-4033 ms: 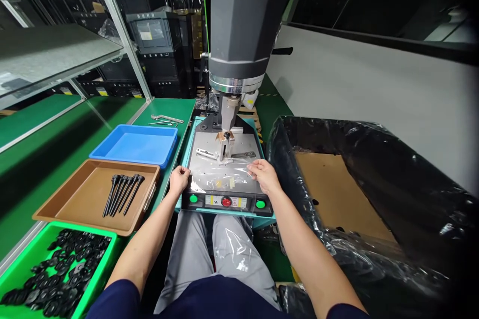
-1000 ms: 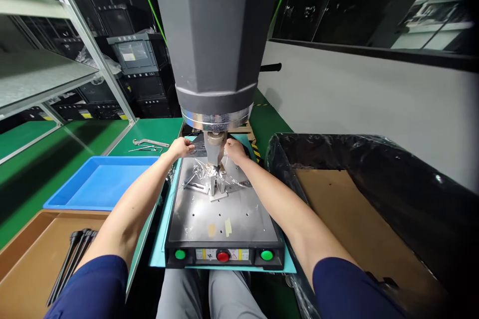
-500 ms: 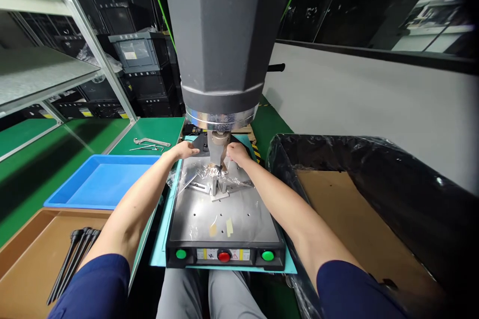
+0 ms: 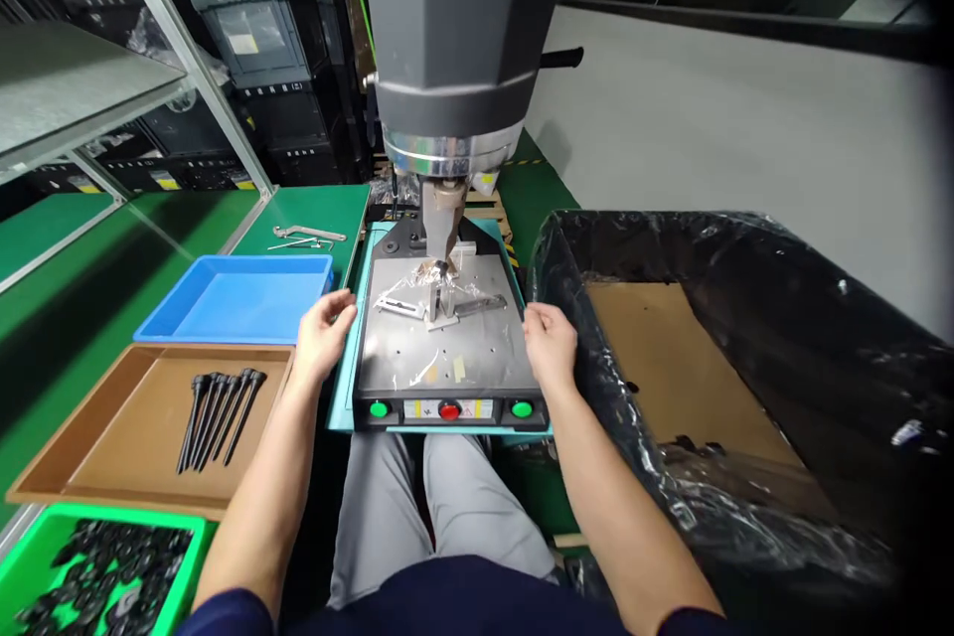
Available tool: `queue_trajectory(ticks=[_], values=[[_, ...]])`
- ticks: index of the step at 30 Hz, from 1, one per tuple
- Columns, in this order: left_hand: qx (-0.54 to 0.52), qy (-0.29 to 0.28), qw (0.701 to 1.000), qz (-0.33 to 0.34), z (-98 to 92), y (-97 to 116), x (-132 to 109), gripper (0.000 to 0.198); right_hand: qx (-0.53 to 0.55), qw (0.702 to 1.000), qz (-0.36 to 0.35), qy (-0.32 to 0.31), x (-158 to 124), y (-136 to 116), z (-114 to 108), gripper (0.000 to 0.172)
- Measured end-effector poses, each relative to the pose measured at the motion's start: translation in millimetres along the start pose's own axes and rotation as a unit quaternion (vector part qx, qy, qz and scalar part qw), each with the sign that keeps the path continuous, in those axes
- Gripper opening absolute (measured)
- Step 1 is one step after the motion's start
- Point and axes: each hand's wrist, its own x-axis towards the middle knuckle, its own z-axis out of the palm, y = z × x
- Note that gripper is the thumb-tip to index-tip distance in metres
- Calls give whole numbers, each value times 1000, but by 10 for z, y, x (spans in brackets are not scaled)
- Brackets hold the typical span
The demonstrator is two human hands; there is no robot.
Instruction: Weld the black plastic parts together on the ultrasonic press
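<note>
My left hand (image 4: 326,333) hovers beside the left edge of the machine's metal base plate (image 4: 469,358), fingers loosely bent, thumb apart from them, nothing held. Off the plate's right edge, my right hand (image 4: 550,343) is also empty, its fingers loosely curled and slightly apart. Between them, a metal fixture (image 4: 441,318) stands on the plate. Clear plastic film (image 4: 424,280) is bunched around it, and a small black part (image 4: 441,268) shows at its top, right under the press machine's metal horn (image 4: 441,224). Two green buttons (image 4: 380,409) and a red button (image 4: 449,411) line the front panel.
At left are a blue tray (image 4: 168,323), a brown tray (image 4: 111,417) with several black rods (image 4: 216,417), and a green bin (image 4: 198,556) of small black parts. Behind lies a wrench (image 4: 309,233). A plastic-lined box (image 4: 573,248) stands at right. The machine's grey head (image 4: 462,20) overhangs.
Both hands have left the area beside the horn and come back toward me, to either side of the base plate. My view has tilted down, bringing the green bin into sight.
</note>
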Motion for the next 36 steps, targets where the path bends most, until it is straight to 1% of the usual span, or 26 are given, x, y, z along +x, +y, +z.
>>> queue_trajectory(ticks=[2, 4, 5, 6, 8, 11, 14, 19, 22, 26, 32, 36], values=[[17, 43, 998, -47, -26, -243, -578, 42, -96, 994, -37, 46, -466, 290, -193, 36], [19, 65, 993, -96, 12, -524, -1042, 45, -184, 979, -67, 61, -835, 568, -321, 42], [33, 72, 991, -112, 47, -665, -1214, 47, -210, 973, -72, 58, -974, 694, -362, 48], [56, 66, 988, -124, 86, -797, -1341, 53, -227, 970, -73, 48, -1082, 809, -390, 54], [93, 36, 984, -147, 159, -1015, -1476, 62, -243, 967, -70, 17, -1216, 999, -420, 65], [123, -5, 981, -152, 229, -1192, -1486, 64, -246, 967, -65, -17, -1267, 1183, -436, 75], [140, -10, 980, -141, 251, -1241, -1437, 64, -248, 966, -70, -13, -1239, 1271, -436, 80], [144, 2, 980, -135, 245, -1274, -1409, 64, -253, 962, -99, 19, -1212, 1311, -410, 75], [98, -8, 985, -140, 230, -1293, -1419, 67, -242, 965, -101, 5, -1234, 1319, -418, 73], [32, -13, 988, -153, 204, -1253, -1456, 67, -220, 972, -79, -9, -1271, 1333, -426, 73], [46, -11, 984, -169, 195, -1054, -1500, 66, -213, 975, -64, 15, -1294, 1348, -372, 76], [32, -1, 983, -179, 223, -1014, -1503, 65, -198, 978, -62, 10, -1301, 1383, -362, 77]])
